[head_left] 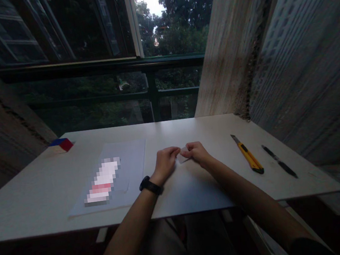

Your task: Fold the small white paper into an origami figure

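Between my hands, over the middle of the white table, is a small piece of white paper [183,158]. My left hand [167,161] pinches its left edge, thumb and fingers pressed together. On the other side my right hand [196,153] grips the paper, its thumb lying across the front and the fingers curled behind. The two hands are close together, and part of the paper is hidden by the fingers. A black watch [150,185] sits on my left wrist.
Larger white sheets [133,157] lie at the left, with a blurred-out patch [103,182] on them. A yellow utility knife [248,155] with its blade out and a black pen [279,162] lie at the right. A coloured cube [61,146] stands far left, near the curtain.
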The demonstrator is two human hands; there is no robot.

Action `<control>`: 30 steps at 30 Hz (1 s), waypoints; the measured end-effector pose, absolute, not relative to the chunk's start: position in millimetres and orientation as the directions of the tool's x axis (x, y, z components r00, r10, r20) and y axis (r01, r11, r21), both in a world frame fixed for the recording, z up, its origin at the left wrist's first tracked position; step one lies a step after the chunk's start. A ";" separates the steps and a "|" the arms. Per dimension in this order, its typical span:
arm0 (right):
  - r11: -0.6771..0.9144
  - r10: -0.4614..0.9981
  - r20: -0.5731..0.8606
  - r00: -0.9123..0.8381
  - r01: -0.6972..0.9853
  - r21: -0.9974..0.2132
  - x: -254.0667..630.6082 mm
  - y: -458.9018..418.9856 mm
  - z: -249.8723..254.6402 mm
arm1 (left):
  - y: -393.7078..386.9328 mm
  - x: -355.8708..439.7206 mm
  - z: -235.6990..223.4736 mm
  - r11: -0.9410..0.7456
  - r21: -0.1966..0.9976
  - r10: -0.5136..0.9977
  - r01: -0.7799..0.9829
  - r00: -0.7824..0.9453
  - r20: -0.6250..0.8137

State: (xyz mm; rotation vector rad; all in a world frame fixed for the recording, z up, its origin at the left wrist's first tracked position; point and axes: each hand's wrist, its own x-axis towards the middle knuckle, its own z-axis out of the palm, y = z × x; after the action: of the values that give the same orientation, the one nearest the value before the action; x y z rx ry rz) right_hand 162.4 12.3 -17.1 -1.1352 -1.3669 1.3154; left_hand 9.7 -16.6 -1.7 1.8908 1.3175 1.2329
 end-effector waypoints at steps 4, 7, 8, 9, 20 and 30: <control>0.066 0.977 0.063 -0.205 0.006 -0.998 162.0 12.1 -17.3 | -15.3 8.6 -3.0 -0.404 0.795 0.909 0.452 0.101 0.405; 0.105 0.976 0.104 -0.191 -0.005 -0.994 161.7 12.9 -19.2 | -15.0 7.9 -3.7 -0.419 0.780 0.903 0.466 0.120 0.413; 0.108 0.978 0.106 -0.178 -0.002 -0.994 161.8 13.3 -20.1 | -15.0 7.8 -3.8 -0.421 0.776 0.902 0.470 0.124 0.414; 0.105 0.981 0.103 -0.165 0.003 -0.994 161.9 13.7 -20.8 | -14.9 7.8 -3.8 -0.420 0.775 0.902 0.472 0.121 0.415; 0.014 0.981 0.040 -0.187 -0.139 -0.990 159.7 13.0 -17.9 | -8.3 7.7 -10.4 -0.300 0.872 0.944 0.386 -0.014 0.331; 0.118 0.988 0.133 -0.076 -0.176 -0.977 157.3 11.8 -16.9 | -9.9 8.8 -9.4 -0.316 0.867 0.934 0.384 -0.035 0.356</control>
State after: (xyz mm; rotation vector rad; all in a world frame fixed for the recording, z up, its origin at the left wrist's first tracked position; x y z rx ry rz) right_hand 157.3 11.8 -16.9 -0.9480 -1.2002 1.2547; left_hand 8.8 -9.9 -9.4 1.7161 1.3887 1.3471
